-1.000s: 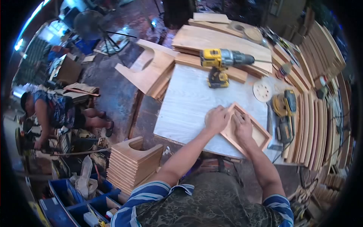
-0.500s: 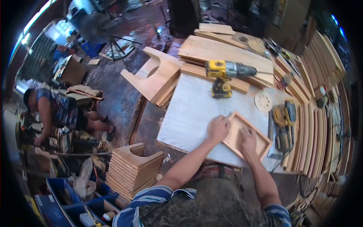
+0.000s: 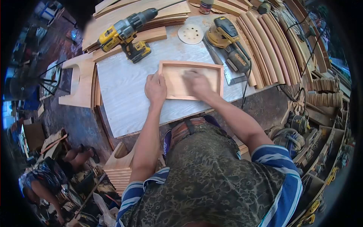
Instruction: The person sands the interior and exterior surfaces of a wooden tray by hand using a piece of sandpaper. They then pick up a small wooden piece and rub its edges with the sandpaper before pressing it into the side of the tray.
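Wooden tray; left hand pinches its rim; right hand blurred, grip unclear; sander reads "DEWALT".

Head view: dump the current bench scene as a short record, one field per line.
workpiece: shallow rectangular wooden tray, open side up
surface: pale grey board
left_hand: gripping the tray's left end
right_hand: inside the tray, motion-blurred; anything under it can't be made out
drill: yellow and black, beyond the tray to the left, bit fitted
sander: yellow and black, beyond the tray to the right
disc: perforated, between drill and sander
stock: curved wooden strips, right of sander
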